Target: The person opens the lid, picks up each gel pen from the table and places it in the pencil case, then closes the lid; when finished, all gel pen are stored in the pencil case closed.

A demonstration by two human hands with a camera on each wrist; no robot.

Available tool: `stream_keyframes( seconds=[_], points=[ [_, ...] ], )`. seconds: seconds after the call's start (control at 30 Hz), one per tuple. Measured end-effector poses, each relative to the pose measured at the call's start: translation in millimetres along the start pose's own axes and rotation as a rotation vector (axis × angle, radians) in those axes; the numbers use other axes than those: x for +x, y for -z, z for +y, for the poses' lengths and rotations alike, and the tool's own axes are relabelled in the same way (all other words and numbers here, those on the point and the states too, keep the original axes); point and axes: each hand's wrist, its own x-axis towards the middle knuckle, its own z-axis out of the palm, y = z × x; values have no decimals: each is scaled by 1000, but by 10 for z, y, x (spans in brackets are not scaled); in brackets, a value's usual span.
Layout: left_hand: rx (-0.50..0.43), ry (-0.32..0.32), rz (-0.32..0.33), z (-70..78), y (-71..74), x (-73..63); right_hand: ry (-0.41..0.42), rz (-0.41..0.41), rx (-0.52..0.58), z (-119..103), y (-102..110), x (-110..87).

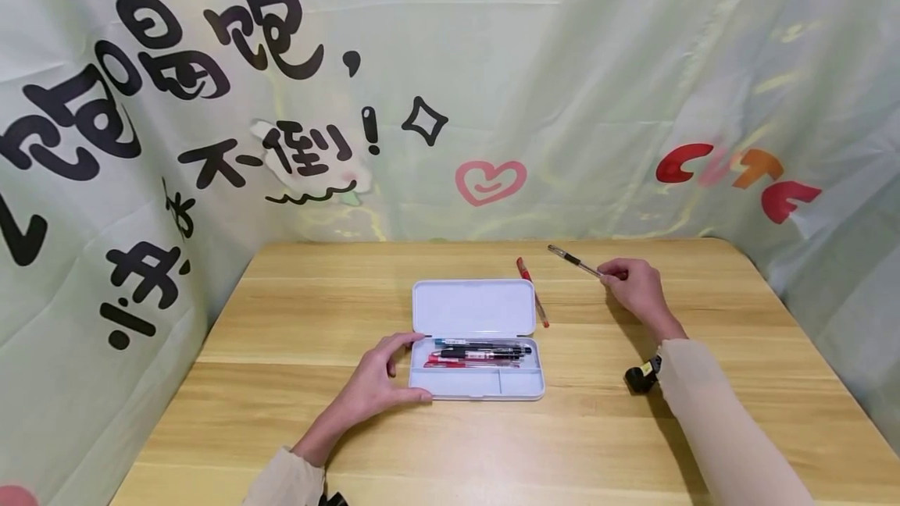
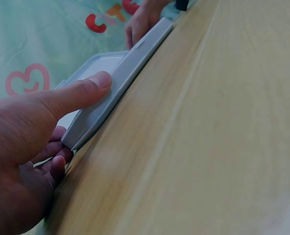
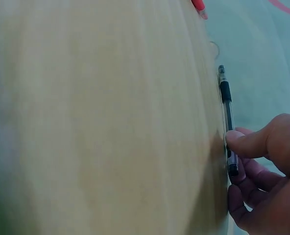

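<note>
An open white pencil case (image 1: 450, 387) lies on the table with its lid (image 1: 474, 308) folded back. Several pens (image 1: 478, 354), dark and red, lie in its long rear compartment. My left hand (image 1: 380, 381) holds the case by its left end, thumb on the front edge and fingers at the back corner. In the left wrist view the thumb presses the side wall of the case (image 2: 130, 68). My right hand (image 1: 638, 287) pinches one end of a clear pen with a black grip (image 1: 573, 259) near the table's back. The right wrist view shows the pen (image 3: 226, 93) between thumb and fingers.
A red pen (image 1: 541, 307) lies on the table, just right of the lid and partly behind it. The wooden table (image 1: 316, 295) ends at a printed cloth (image 1: 583, 100) hanging along the back and sides. A black wrist device (image 1: 641, 378) sits at my right cuff.
</note>
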Motion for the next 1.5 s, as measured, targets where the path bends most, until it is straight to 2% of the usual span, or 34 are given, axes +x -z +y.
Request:
stream_keyframes(
  seconds=[0.13,0.3,0.6,0.9,1.2,1.5],
  points=[
    [0,1,-2,-2,-1,-3,-25,5,21,-49,19,-50],
    [-1,-12,-2,5,-1,5,-14,-3,70,-146,48,-169],
    [-2,-31,2,10,-2,28,119,55,102,-444,62,-452],
    [-17,-19,-3,19,1,17,216,22,125,-771,-22,-631],
    [-7,-24,-5,-7,-1,10,332,-61,173,-978,-254,-781],
    [-7,-14,-3,-5,12,4,328,-190,154,-1149,-523,-915]
  ],
)
